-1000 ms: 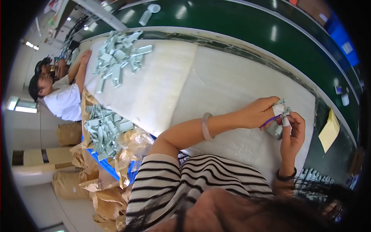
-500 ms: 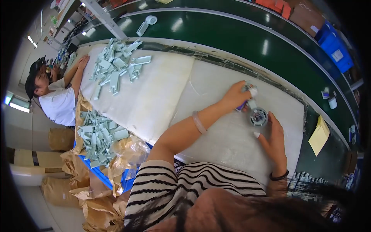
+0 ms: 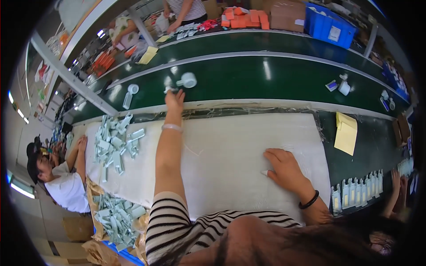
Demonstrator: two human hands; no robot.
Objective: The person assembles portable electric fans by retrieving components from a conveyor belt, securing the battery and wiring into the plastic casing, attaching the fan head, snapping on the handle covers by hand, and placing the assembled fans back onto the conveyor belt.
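My left arm reaches forward over the green conveyor belt [image 3: 230, 79]. At its end my left hand [image 3: 175, 102] has its fingers stretched out, with a small pale piece blurred at the fingertips. Just beyond it on the belt sits a pale round part with a short handle [image 3: 188, 80], apart from the palm. My right hand [image 3: 287, 172] rests on the white padded sheet [image 3: 226, 155], fingers extended and nothing in them. A white cover shows on its thumb tip.
Pale green plastic pieces lie heaped on the sheet [image 3: 113, 142] and in a paper-lined blue bin [image 3: 115, 221]. Yellow paper [image 3: 346, 133] lies right, near a row of upright pale parts [image 3: 357, 190]. A post [image 3: 73, 73] rises at left. A co-worker [image 3: 66, 181] sits left.
My left hand has gone from the sheet out to the belt. The round part between my hands is gone from there. My right hand now lies flatter, and the view has tilted up.
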